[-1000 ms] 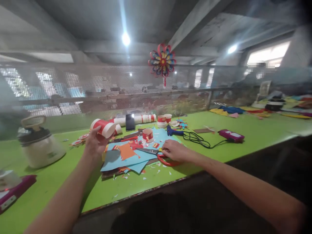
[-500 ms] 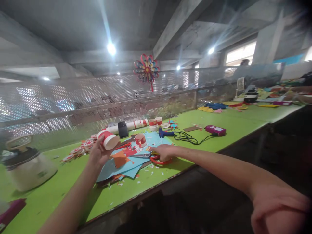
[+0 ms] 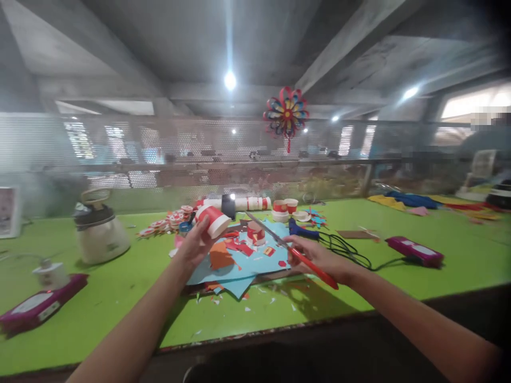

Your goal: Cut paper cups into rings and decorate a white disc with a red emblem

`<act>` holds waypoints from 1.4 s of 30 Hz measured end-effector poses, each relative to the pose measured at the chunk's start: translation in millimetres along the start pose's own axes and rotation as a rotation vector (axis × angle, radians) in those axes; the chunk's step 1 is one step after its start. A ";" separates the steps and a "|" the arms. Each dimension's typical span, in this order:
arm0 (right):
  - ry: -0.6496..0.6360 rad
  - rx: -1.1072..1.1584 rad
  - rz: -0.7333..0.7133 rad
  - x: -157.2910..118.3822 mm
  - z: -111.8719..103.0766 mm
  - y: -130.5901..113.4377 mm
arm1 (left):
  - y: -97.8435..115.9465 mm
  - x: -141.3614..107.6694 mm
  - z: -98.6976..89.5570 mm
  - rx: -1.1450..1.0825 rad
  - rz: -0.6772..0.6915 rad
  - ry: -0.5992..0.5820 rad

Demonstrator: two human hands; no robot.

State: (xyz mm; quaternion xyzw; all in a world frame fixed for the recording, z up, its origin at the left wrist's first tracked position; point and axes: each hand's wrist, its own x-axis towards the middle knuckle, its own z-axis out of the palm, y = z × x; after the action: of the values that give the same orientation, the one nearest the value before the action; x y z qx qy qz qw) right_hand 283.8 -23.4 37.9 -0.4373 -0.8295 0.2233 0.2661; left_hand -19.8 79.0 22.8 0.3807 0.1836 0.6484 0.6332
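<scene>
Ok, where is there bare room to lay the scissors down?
Bare green tabletop shows between the white jug, left power strip and left forearm; a narrower patch, between the right power strip and right forearm. Crowded: blue paper bearing an orange scrap and cup-like red-and-white piece; beyond the right hand, the blue glue gun.

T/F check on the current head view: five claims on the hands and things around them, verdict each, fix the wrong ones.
1. The left hand holds a red-and-white paper cup. True.
2. The right hand holds the glue gun. False: it holds red-handled scissors.
3. Orange paper lies on light blue paper. True.
4. The flower ornament lies flat on the table. False: it hangs up high.
5. A dark-lidded jug stands left of the cup. True.
</scene>
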 end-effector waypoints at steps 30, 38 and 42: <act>0.012 -0.184 -0.016 44.0 59.5 -19.7 | 7.3 -13.3 6.1 -0.006 0.002 0.045; 0.021 -0.011 -0.071 41.3 60.6 -16.3 | 4.2 -14.6 7.6 -0.071 0.025 -0.038; 0.014 0.040 -0.079 41.6 61.5 -14.0 | -1.6 -11.4 3.5 -0.040 0.031 -0.131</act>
State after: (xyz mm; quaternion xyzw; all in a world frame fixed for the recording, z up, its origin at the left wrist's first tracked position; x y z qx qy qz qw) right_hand 216.3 -4.0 9.9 -0.4005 -0.8396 0.2260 0.2891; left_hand -17.2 67.4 20.9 0.4124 0.1227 0.6354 0.6412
